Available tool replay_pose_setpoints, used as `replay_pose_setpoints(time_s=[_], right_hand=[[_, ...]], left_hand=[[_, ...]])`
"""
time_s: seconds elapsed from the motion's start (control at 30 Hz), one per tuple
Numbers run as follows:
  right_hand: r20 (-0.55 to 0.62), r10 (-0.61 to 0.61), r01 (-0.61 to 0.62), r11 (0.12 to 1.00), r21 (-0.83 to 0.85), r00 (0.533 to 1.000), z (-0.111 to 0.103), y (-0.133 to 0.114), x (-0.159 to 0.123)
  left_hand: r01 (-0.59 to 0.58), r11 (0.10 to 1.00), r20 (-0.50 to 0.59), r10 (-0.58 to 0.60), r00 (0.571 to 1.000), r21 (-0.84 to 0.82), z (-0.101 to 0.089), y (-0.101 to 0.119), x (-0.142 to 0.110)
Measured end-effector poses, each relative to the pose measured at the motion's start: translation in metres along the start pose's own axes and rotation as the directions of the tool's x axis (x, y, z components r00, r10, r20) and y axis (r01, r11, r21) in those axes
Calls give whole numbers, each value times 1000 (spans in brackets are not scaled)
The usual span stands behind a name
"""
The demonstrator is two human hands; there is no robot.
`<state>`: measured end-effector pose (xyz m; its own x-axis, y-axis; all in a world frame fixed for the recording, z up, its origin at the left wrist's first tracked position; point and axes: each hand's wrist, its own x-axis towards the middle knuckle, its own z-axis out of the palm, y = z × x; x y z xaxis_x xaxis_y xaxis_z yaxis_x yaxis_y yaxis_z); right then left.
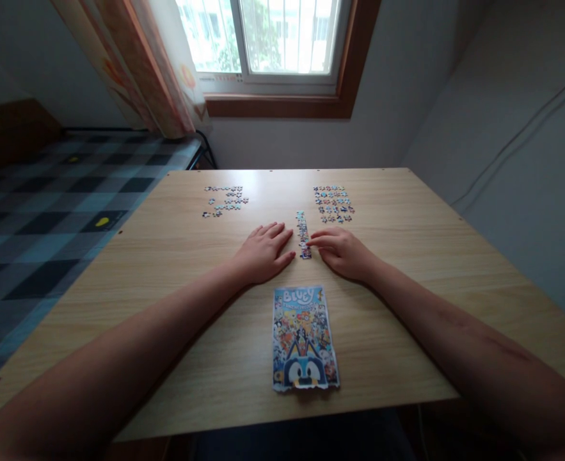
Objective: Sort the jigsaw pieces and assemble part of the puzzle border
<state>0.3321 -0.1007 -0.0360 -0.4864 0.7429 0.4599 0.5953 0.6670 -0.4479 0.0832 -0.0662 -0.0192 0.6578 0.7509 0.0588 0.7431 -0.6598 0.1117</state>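
Observation:
A narrow strip of joined jigsaw pieces (302, 229) lies on the table between my hands. My left hand (267, 251) rests flat on the wood just left of the strip, fingers spread and holding nothing. With its index finger stretched out, my right hand (342, 251) touches the lower part of the strip from the right. Its other fingers are partly curled, and no piece shows in them. Closer to me lies a picture sheet (306, 339) marked "Bluey", its bottom edge ragged. Loose jigsaw pieces (234, 195) sit in rows at the far left, and more loose pieces (333, 202) at the far right.
The wooden table (176, 256) has small dark holes along its edges. To the left stands a bed with a checked cover (61, 224). Beyond the table are a window (286, 38) and a curtain (143, 64). A cable (517, 137) runs along the right wall.

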Motion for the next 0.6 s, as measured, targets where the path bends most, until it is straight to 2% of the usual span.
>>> replay_pose_setpoints(time_s=[0.6], right_hand=[[-36, -20, 22, 999, 33, 999, 5, -5, 1]], left_hand=[[17, 1000, -6, -17, 1000, 11, -3, 1, -8]])
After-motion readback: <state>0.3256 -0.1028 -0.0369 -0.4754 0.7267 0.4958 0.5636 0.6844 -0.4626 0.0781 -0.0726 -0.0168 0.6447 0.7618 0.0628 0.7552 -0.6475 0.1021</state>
